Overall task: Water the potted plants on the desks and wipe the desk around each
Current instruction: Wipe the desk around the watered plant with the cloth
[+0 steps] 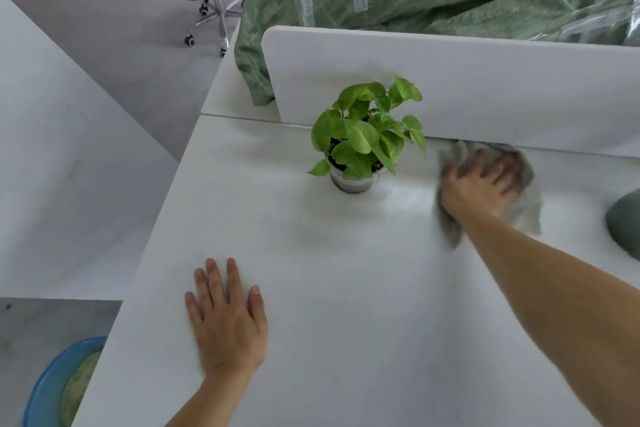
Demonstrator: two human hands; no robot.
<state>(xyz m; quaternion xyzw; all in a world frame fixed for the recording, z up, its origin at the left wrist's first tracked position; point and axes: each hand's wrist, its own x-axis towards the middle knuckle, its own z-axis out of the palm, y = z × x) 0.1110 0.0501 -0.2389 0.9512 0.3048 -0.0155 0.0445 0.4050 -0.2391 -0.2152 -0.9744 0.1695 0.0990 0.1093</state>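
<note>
Nearest us, well in front of the plant [367, 135], our left hand [227, 319] lies flat on the white table [346, 288], grip apart, fingers straight, holding nothing. Farther on, just right of the plant, our right hand [481, 184] presses a grey cloth [526, 215] onto the table, fingers spread, blurred. The plant stands upright, close before a white divider [485, 87].

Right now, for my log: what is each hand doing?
Left hand: open, flat on the desk.
Right hand: open, pressing the cloth on the desk.

Leafy potted plant [363, 135] upright on white desk [346, 288], grey cloth [526, 211] beside.
</note>
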